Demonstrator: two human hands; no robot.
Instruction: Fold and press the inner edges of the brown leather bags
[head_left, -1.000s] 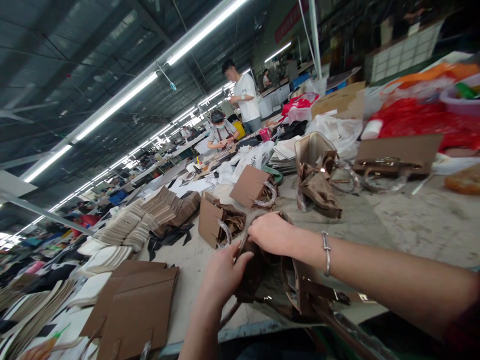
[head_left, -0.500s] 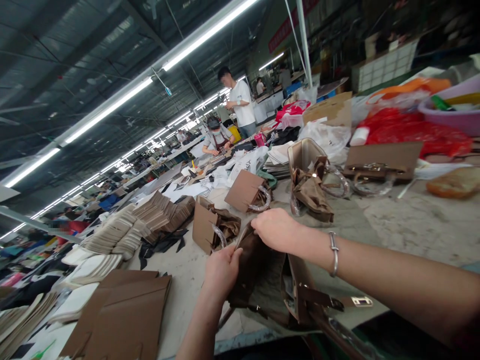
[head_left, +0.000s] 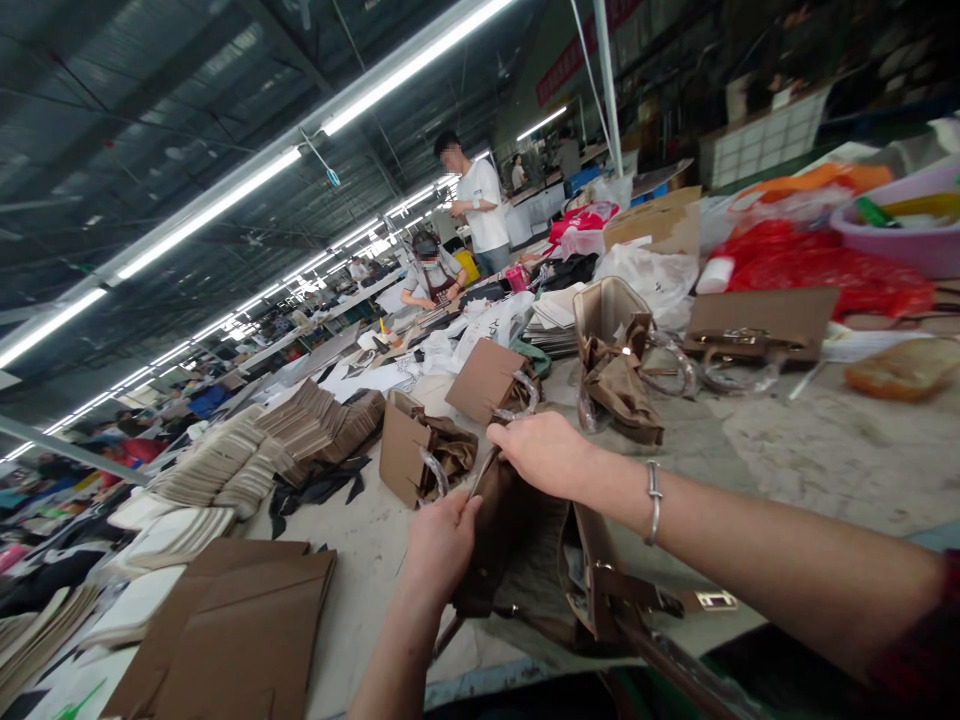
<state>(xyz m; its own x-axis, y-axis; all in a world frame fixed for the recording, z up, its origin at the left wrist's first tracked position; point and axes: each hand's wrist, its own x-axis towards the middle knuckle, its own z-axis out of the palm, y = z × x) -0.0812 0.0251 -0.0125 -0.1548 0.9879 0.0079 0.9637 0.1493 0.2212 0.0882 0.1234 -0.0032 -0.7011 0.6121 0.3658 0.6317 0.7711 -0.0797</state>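
A dark brown handbag point(head_left: 517, 530) lies on the table's front edge, its straps and gold-coloured clasp pointing right. My left hand point(head_left: 442, 535) is closed on the bag's edge at the left, thumb on top. Pinching the same edge a little further along is my right hand point(head_left: 541, 452), its fingertips partly hidden behind the hand. The edge runs taut between both hands. Just beyond the left hand stands a brown bag with crumpled sides point(head_left: 405, 450) and a plastic-wrapped handle. Behind the right hand is another brown bag point(head_left: 486, 380).
Flat brown panels point(head_left: 240, 630) lie at the left front, near stacked pale pieces point(head_left: 202, 470). An open bag point(head_left: 611, 320) and a flap with a wrapped handle point(head_left: 761, 325) are farther right. A purple basin point(head_left: 900, 235) stands back right. Two co-workers are across the table.
My right hand has shifted slightly left along the bag's edge, towards my left hand. Both hands keep their hold. The view has moved a little.
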